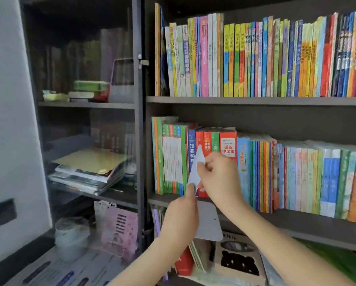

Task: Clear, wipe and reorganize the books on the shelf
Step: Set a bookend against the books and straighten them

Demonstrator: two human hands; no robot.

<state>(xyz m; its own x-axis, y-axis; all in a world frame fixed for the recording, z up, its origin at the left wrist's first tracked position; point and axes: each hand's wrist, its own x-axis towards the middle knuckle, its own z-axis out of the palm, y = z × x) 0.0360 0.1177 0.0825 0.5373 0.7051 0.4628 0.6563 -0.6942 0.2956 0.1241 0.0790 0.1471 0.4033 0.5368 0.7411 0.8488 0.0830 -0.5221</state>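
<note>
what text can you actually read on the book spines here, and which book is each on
"漫画中国史": red book on the middle shelf, above the right hand.
"漫画", then a partly hidden character: blue book behind the white wipe held by both hands.
All other spines: too small or blurred to read.

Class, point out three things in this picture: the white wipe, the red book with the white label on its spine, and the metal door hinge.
white wipe (195, 172): head view, middle of the sheet between both hands.
red book (228, 142): head view, white label on the spine.
door hinge (143, 61): head view, metal bracket.
</note>
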